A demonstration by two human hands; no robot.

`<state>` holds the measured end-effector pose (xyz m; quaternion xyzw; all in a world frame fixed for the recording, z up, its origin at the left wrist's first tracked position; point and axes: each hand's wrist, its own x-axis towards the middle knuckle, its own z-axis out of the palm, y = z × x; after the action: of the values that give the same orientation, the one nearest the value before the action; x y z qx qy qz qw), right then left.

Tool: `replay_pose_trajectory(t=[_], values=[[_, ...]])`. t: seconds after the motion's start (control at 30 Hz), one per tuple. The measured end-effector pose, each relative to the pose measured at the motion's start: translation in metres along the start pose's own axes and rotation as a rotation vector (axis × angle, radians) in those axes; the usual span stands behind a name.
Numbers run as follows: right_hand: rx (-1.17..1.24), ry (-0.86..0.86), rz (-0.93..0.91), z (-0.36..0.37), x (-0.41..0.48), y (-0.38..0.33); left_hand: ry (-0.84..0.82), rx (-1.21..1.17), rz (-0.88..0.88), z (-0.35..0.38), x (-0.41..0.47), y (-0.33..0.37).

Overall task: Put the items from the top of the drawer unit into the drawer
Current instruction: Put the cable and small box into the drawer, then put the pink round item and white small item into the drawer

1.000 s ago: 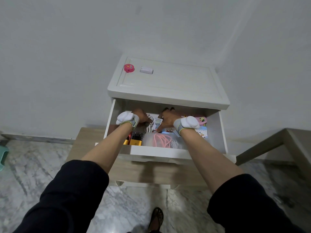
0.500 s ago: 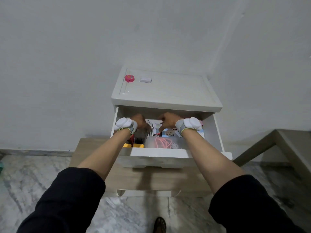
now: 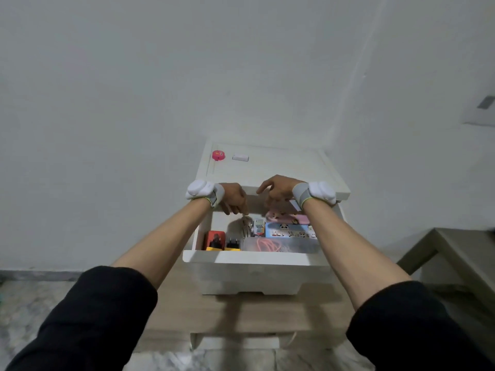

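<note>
Two items on top: a pink round item and a small white block lie side by side, not touching, near the back left corner of the drawer unit (neither is in the drawer).
Drawer: the top drawer stands pulled out toward the person, its inside in view.
Left hand: the left hand hangs at the front edge of the unit's top, above the drawer's back left part; its fingers droop, loosely curled, with nothing in them.
Right hand: the right hand is level with it and near it, not touching; forefinger partly out toward the left hand, the rest loosely bent, nothing held that shows.
Wrists: each has a grey band with a white pod.
Drawer front row: an orange charger, a black plug and a clear box holding a pink cable.
Drawer back row: a panda-print box, a pink pouch behind it, and small items left of those (too blurred to name).
Underneath: a wooden bench bears the unit, on a marble floor.
</note>
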<state>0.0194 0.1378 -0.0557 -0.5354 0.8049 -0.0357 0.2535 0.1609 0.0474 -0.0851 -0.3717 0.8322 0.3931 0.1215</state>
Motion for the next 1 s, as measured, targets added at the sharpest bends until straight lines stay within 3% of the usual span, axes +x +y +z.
replay_pose_trajectory(t=[0.27, 0.5, 0.7, 1.0], values=[[0.075, 0.041, -0.005, -0.032, 0.023, -0.016, 0.128, -0.122, 0.078, -0.049, 0.004, 0.005], [0.152, 0.175, -0.102, -0.051, 0.078, -0.017, 0.417, -0.203, 0.111, -0.088, 0.043, -0.005], [0.170, 0.233, -0.137, -0.055, 0.128, -0.013, 0.612, -0.120, 0.022, -0.105, 0.080, -0.021], [0.096, 0.209, -0.099, -0.053, 0.173, -0.003, 0.636, -0.054, -0.096, -0.114, 0.114, -0.046]])
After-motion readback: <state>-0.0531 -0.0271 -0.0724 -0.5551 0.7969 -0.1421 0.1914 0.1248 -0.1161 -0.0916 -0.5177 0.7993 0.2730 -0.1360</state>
